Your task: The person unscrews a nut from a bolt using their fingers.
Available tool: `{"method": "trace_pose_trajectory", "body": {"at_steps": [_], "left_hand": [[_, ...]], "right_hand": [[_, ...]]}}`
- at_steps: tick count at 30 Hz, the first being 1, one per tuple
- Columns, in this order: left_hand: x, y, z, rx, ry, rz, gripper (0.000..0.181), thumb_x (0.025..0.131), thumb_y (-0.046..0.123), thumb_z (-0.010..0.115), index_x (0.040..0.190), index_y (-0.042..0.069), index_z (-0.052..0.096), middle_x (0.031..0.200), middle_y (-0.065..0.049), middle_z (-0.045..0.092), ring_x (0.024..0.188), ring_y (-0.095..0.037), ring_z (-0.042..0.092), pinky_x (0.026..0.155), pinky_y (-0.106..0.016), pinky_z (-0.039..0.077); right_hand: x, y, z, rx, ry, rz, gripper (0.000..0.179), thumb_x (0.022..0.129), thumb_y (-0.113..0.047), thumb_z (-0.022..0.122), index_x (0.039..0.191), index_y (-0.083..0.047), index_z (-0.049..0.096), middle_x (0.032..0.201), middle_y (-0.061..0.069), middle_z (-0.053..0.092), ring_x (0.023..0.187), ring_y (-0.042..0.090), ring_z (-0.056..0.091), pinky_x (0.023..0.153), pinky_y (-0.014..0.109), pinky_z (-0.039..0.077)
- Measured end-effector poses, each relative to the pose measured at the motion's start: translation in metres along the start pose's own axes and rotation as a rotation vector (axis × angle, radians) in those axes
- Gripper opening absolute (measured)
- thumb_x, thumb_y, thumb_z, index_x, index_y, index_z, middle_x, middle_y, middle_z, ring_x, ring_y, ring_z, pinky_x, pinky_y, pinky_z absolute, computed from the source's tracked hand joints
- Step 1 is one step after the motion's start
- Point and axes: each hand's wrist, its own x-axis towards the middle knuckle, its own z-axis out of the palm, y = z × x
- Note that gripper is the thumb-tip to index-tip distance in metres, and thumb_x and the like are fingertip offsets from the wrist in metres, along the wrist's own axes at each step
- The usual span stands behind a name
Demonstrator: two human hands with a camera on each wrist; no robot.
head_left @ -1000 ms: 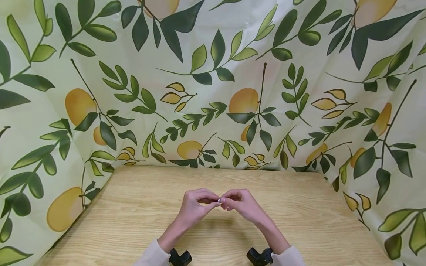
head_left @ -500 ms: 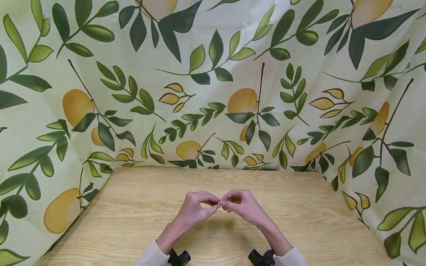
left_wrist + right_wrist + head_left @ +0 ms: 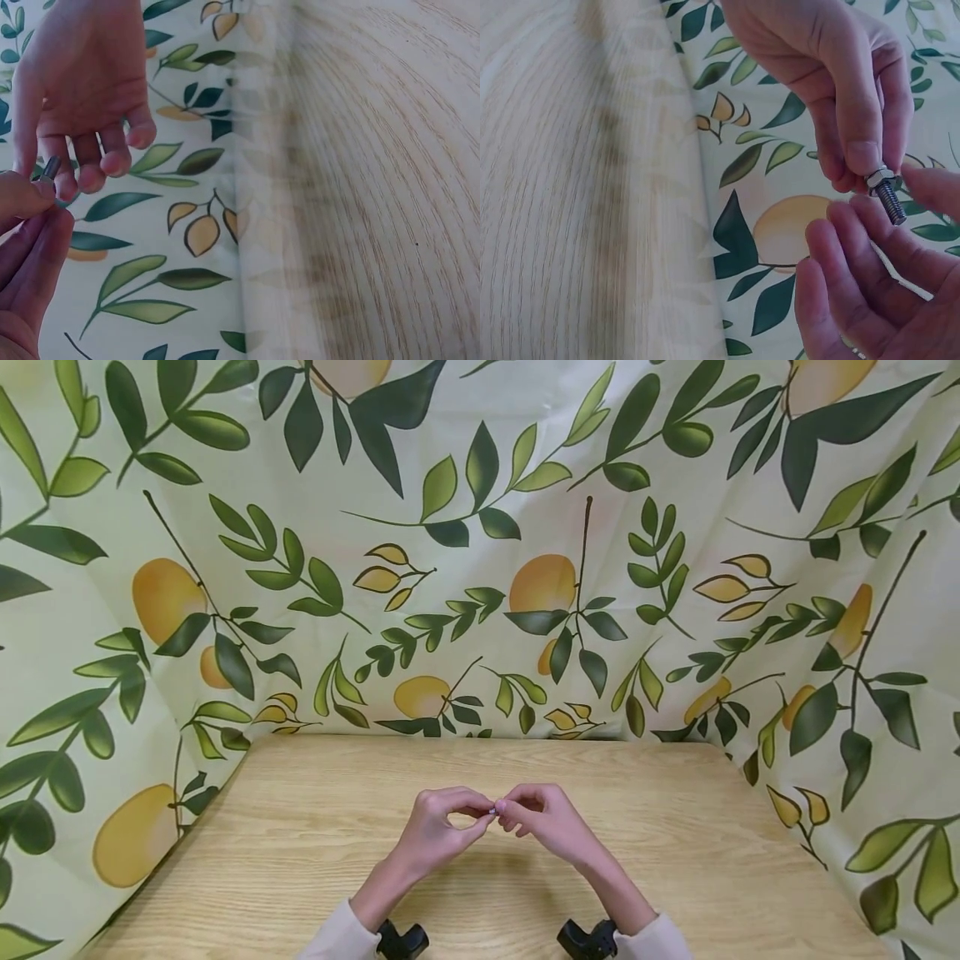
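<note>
Both hands meet above the table around one small metal bolt with a hex nut on its thread. My left hand pinches the bolt between thumb and fingertips, and its head is hidden in that grip. In the right wrist view the threaded end points out toward my right hand. The right thumb and fingertips are curled in on either side of the nut, right at its edges. From the left wrist view, the shaft of the bolt sticks up past the left thumb.
A light wood-grain table lies under the hands. Cloth printed with leaves and orange fruit hangs at the back and both sides. Black wrist devices sit by the pale sleeves.
Both hands stay together at the bolt, with small shifts of the right fingers around it. The head view has drifted slightly, so the background sits a little further left.
</note>
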Motion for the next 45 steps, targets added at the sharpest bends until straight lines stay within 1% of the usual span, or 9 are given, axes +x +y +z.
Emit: {"method": "trace_pose_trajectory", "body": {"at_steps": [2,9,17,26,28,32,35,41,45], "left_hand": [[0.0002,0.0,0.0,0.009,0.004,0.007,0.018,0.083,-0.006,0.079,0.095,0.007,0.08,0.089,-0.006,0.08,0.076,-0.013,0.077,0.072,-0.019,0.064],[0.0004,-0.0005,-0.0005,0.01,0.002,0.018,0.017,0.083,-0.005,0.08,0.095,0.007,0.08,0.09,-0.006,0.08,0.076,-0.012,0.077,0.072,-0.021,0.065],[0.0017,0.0024,-0.0006,0.007,0.006,0.034,0.018,0.083,-0.006,0.08,0.095,0.008,0.08,0.089,-0.006,0.08,0.076,-0.013,0.077,0.072,-0.019,0.064],[0.0018,0.0021,-0.0007,0.021,0.015,0.06,0.02,0.08,-0.008,0.081,0.093,0.007,0.079,0.089,-0.006,0.08,0.075,-0.012,0.077,0.073,-0.016,0.063],[0.002,0.0018,-0.0007,0.025,0.019,0.067,0.021,0.079,-0.008,0.081,0.092,0.007,0.079,0.089,-0.005,0.08,0.075,-0.012,0.077,0.073,-0.016,0.063],[0.0022,0.0013,-0.0008,0.04,0.032,0.088,0.021,0.077,-0.008,0.081,0.09,0.008,0.079,0.087,-0.004,0.08,0.074,-0.01,0.076,0.073,-0.015,0.062],[0.0025,0.0017,-0.0015,0.049,0.04,0.109,0.019,0.077,-0.007,0.082,0.089,0.008,0.079,0.086,-0.004,0.079,0.073,-0.01,0.076,0.073,-0.015,0.062],[0.0026,0.0022,-0.0027,0.06,0.054,0.151,0.021,0.074,-0.009,0.082,0.088,0.006,0.078,0.086,-0.005,0.079,0.074,-0.011,0.076,0.074,-0.016,0.062],[0.0018,0.0021,-0.003,0.053,0.046,0.125,0.02,0.075,-0.009,0.082,0.087,0.007,0.078,0.086,-0.004,0.079,0.075,-0.01,0.075,0.075,-0.015,0.062]], "right_hand": [[0.0001,0.0002,-0.0008,0.015,-0.021,0.0,0.026,0.102,-0.023,0.065,0.104,0.002,0.073,0.092,0.021,0.073,0.082,0.014,0.069,0.071,0.029,0.064],[0.0002,-0.0006,-0.0026,0.007,0.002,-0.031,0.019,0.094,-0.019,0.076,0.106,-0.005,0.073,0.097,0.01,0.074,0.085,0.017,0.069,0.071,0.029,0.063],[-0.001,-0.0013,-0.0049,0.019,-0.039,-0.02,0.024,0.1,-0.021,0.068,0.108,0.002,0.073,0.096,0.019,0.075,0.084,0.015,0.071,0.072,0.03,0.065],[-0.002,-0.0039,-0.0053,0.013,-0.011,-0.037,0.023,0.093,-0.018,0.076,0.108,-0.001,0.072,0.098,0.014,0.074,0.083,0.016,0.069,0.069,0.028,0.063],[-0.0015,-0.0029,-0.0057,0.016,-0.019,-0.028,0.024,0.095,-0.02,0.075,0.109,-0.001,0.071,0.097,0.014,0.074,0.083,0.014,0.069,0.069,0.028,0.062],[0.0001,-0.0009,-0.0064,0.026,-0.07,-0.024,0.024,0.1,-0.022,0.067,0.107,0.001,0.073,0.095,0.02,0.075,0.081,0.012,0.071,0.071,0.03,0.065],[0.0003,-0.0005,-0.0061,0.021,-0.086,-0.027,0.023,0.101,-0.022,0.066,0.107,-0.001,0.074,0.095,0.022,0.074,0.082,0.012,0.07,0.072,0.029,0.065],[-0.0014,-0.0028,-0.0043,0.011,-0.047,-0.034,0.02,0.096,-0.019,0.073,0.108,-0.003,0.073,0.1,0.02,0.074,0.083,0.012,0.069,0.071,0.027,0.063],[-0.0021,-0.0046,-0.0046,-0.008,-0.027,-0.019,0.02,0.095,-0.022,0.074,0.107,-0.006,0.074,0.098,0.014,0.075,0.082,0.012,0.07,0.069,0.026,0.062]]}}
